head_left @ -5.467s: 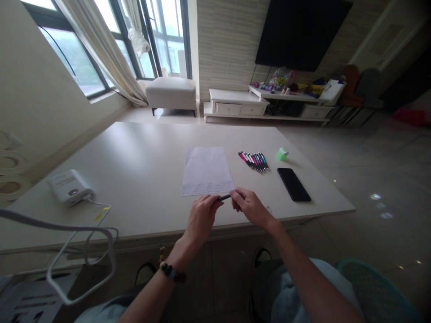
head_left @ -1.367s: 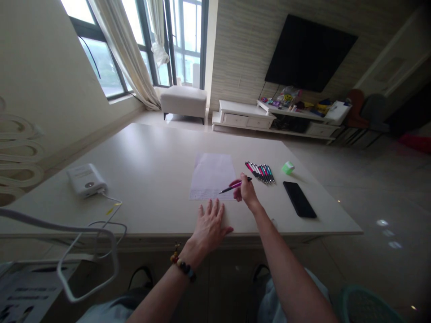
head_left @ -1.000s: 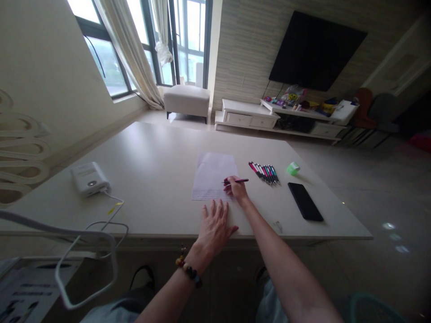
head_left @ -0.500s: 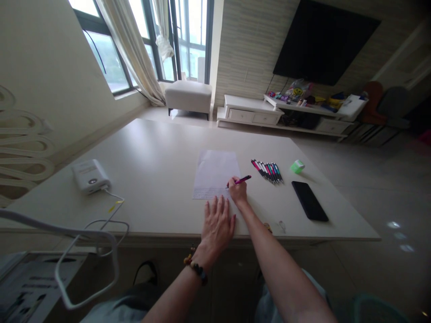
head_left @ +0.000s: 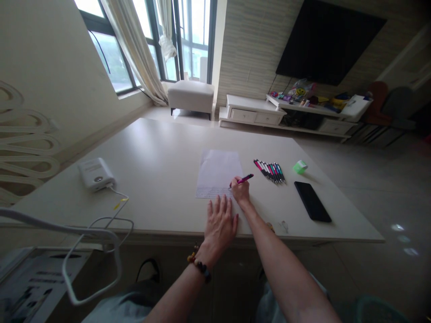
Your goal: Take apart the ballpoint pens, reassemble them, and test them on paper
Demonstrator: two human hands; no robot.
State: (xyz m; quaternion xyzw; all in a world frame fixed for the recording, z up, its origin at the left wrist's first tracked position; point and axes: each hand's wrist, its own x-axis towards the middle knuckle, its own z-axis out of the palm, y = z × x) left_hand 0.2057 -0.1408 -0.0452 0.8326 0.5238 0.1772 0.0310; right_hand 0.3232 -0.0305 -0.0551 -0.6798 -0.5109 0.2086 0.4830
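Observation:
A sheet of white paper (head_left: 220,166) lies on the table, with lines of handwriting along its near edge. My right hand (head_left: 240,190) is closed round a pink and black pen (head_left: 245,178), whose tip meets the paper near the end of a written line. Flat on the tabletop and the sheet's near edge rests my left hand (head_left: 220,220), its fingers stretched out. A beaded bracelet circles the left wrist. To the right of the sheet, several pens (head_left: 270,171) lie side by side in a row.
A black phone (head_left: 312,201) and a small green box (head_left: 300,167) lie at the right of the white table (head_left: 161,157). On the left sits a white device (head_left: 96,174) with a looping white cable (head_left: 117,233). A bench and low cabinet stand beyond the table.
The whole view has shifted slightly, so things appear a little further right. My right hand still holds the pen at the writing; the left hand stays flat.

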